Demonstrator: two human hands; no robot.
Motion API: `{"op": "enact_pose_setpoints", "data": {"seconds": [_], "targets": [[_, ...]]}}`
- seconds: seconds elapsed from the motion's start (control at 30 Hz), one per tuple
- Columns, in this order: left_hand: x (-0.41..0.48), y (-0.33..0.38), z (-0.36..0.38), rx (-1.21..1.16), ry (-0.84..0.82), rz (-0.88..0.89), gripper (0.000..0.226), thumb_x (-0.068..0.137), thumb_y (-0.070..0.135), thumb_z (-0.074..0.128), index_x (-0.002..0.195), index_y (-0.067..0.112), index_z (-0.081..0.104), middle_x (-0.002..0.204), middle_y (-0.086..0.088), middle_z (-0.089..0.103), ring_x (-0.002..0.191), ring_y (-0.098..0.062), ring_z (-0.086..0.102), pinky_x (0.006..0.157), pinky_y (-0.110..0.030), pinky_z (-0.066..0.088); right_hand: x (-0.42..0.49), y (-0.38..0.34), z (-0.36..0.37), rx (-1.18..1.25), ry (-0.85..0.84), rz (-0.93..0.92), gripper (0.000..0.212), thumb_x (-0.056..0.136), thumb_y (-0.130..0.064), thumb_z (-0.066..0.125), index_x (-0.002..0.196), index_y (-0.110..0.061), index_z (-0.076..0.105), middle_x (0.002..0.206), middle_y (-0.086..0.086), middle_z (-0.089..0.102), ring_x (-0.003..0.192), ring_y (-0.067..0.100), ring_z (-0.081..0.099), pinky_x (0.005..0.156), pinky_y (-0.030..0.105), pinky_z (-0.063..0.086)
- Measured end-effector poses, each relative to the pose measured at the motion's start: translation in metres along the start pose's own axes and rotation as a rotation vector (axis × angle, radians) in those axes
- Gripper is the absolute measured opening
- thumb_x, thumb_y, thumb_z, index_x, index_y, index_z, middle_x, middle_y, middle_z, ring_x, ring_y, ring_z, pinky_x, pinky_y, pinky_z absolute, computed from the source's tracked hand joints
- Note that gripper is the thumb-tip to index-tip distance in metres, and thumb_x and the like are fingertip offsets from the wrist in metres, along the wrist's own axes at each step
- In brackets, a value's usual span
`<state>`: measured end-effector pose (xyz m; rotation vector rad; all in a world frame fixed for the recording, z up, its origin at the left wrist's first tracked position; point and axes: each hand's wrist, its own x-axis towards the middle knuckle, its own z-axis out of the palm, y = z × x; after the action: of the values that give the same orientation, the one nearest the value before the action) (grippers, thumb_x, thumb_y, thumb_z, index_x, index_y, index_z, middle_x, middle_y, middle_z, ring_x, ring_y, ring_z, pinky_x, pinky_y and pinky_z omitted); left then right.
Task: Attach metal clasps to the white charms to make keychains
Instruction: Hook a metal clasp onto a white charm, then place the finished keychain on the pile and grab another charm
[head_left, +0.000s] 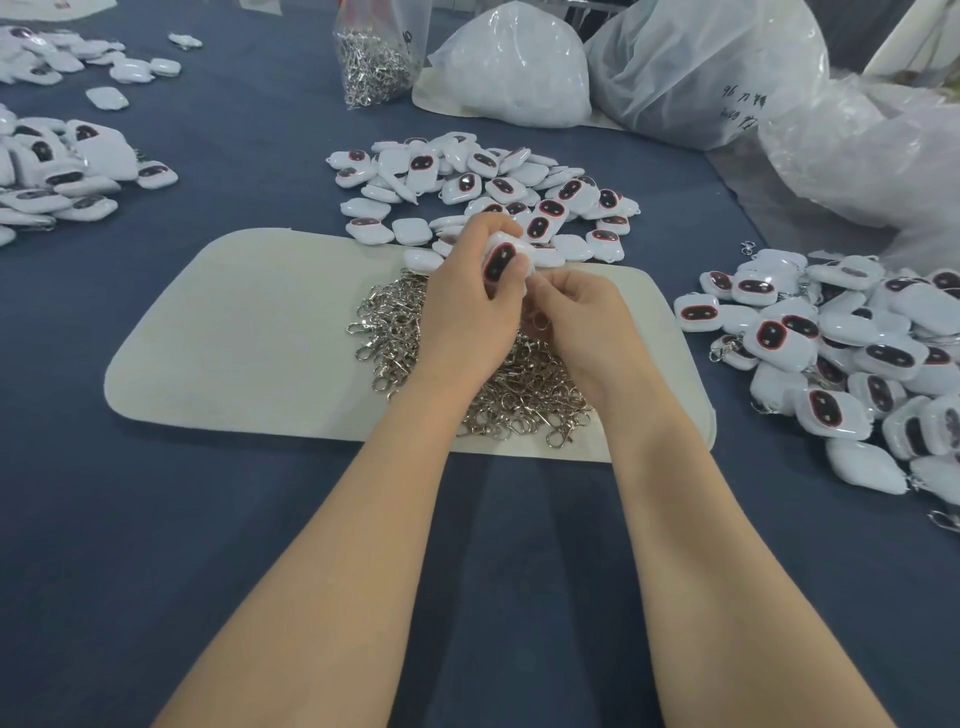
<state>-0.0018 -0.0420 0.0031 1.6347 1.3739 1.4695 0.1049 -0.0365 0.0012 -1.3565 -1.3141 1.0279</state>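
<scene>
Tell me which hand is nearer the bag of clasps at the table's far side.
Left. The left hand, gripping a charm, is on the near side of the bag, slightly to its right; the right hand is farther right still.

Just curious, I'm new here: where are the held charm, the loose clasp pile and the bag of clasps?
held charm (500, 260): head view, its dark red-edged face.
loose clasp pile (392, 332): head view, its left part.
bag of clasps (371, 67): head view, its filled lower half.
</scene>
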Motion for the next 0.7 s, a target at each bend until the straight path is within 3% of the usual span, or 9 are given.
{"op": "enact_pose_setpoints", "data": {"seconds": [0.07, 0.13, 0.2, 0.27, 0.33, 0.4, 0.47, 0.6, 0.7], "targets": [[-0.001, 0.000, 0.001, 0.059, -0.028, 0.030, 0.019, 0.093, 0.018, 0.054, 0.104, 0.033, 0.050, 0.080, 0.019, 0.053, 0.064, 0.006, 0.053, 0.062, -0.009, 0.042, 0.001, 0.002, -0.001, 0.017, 0.003, 0.025, 0.027, 0.096, -0.012, 0.053, 0.082, 0.010, 0.063, 0.070, 0.015, 0.056, 0.061, 0.020, 0.048, 0.064, 0.038, 0.040], [0.000, -0.001, 0.001, 0.042, -0.019, 0.023, 0.017, 0.093, 0.019, 0.054, 0.106, 0.030, 0.052, 0.080, 0.019, 0.054, 0.063, 0.007, 0.053, 0.060, -0.007, 0.041, 0.001, 0.002, -0.001, 0.026, 0.046, 0.031, 0.019, 0.095, -0.013, 0.055, 0.085, 0.001, 0.063, 0.072, 0.011, 0.060, 0.062, 0.016, 0.053, 0.067, 0.038, 0.046], [0.002, -0.002, 0.000, -0.001, 0.006, -0.024, 0.016, 0.093, 0.019, 0.053, 0.106, 0.027, 0.054, 0.079, 0.016, 0.055, 0.061, 0.008, 0.051, 0.058, -0.007, 0.039, -0.001, 0.001, 0.001, -0.048, 0.098, 0.008, 0.009, 0.094, -0.019, 0.057, 0.093, -0.010, 0.059, 0.080, 0.004, 0.066, 0.071, 0.016, 0.060, 0.070, 0.034, 0.049], [0.004, -0.004, -0.001, -0.020, -0.001, -0.094, 0.015, 0.094, 0.021, 0.050, 0.105, 0.029, 0.055, 0.080, 0.015, 0.056, 0.060, 0.007, 0.050, 0.056, -0.008, 0.039, -0.003, -0.001, 0.002, -0.120, 0.090, -0.039, 0.013, 0.093, -0.024, 0.058, 0.103, -0.015, 0.059, 0.096, 0.000, 0.067, 0.087, 0.016, 0.063, 0.079, 0.031, 0.050], [0.004, -0.004, 0.000, -0.042, -0.034, -0.145, 0.020, 0.095, 0.022, 0.047, 0.110, 0.029, 0.057, 0.089, 0.015, 0.059, 0.072, 0.006, 0.052, 0.062, -0.007, 0.039, -0.004, -0.004, 0.002, -0.167, 0.043, -0.098, 0.016, 0.093, -0.025, 0.058, 0.105, -0.018, 0.064, 0.099, -0.002, 0.068, 0.093, 0.012, 0.062, 0.083, 0.027, 0.050], [0.004, -0.004, 0.000, -0.066, -0.046, -0.173, 0.027, 0.096, 0.022, 0.045, 0.119, 0.027, 0.058, 0.105, 0.010, 0.060, 0.091, -0.004, 0.055, 0.077, -0.015, 0.042, -0.006, -0.008, 0.000, -0.215, 0.047, -0.131, 0.011, 0.091, -0.027, 0.060, 0.096, -0.021, 0.068, 0.088, -0.002, 0.069, 0.080, 0.007, 0.060, 0.074, 0.021, 0.047], [0.004, -0.002, 0.001, -0.081, -0.034, -0.193, 0.030, 0.097, 0.026, 0.045, 0.126, 0.025, 0.056, 0.116, 0.005, 0.060, 0.100, -0.010, 0.056, 0.087, -0.025, 0.044, -0.005, -0.009, -0.007, -0.194, 0.052, -0.090, 0.011, 0.089, -0.028, 0.063, 0.086, -0.018, 0.064, 0.070, -0.002, 0.063, 0.059, 0.008, 0.051, 0.058, 0.022, 0.041], [0.006, -0.001, 0.002, -0.136, 0.023, -0.233, 0.031, 0.098, 0.033, 0.046, 0.125, 0.020, 0.052, 0.101, 0.003, 0.062, 0.077, -0.011, 0.058, 0.075, -0.031, 0.048, -0.004, -0.007, -0.012, 0.097, -0.062, 0.079, 0.030, 0.095, -0.019, 0.057, 0.066, -0.012, 0.052, 0.050, -0.005, 0.045, 0.043, 0.010, 0.033, 0.045, 0.023, 0.027], [0.007, -0.001, 0.001, -0.186, 0.097, -0.268, 0.023, 0.098, 0.032, 0.046, 0.118, 0.022, 0.050, 0.102, 0.016, 0.057, 0.092, -0.017, 0.063, 0.087, -0.039, 0.052, -0.001, -0.013, -0.014, 0.593, 0.259, 0.071, 0.020, 0.097, -0.010, 0.052, 0.080, -0.002, 0.055, 0.061, 0.003, 0.057, 0.047, 0.009, 0.049, 0.047, 0.020, 0.042]]}}
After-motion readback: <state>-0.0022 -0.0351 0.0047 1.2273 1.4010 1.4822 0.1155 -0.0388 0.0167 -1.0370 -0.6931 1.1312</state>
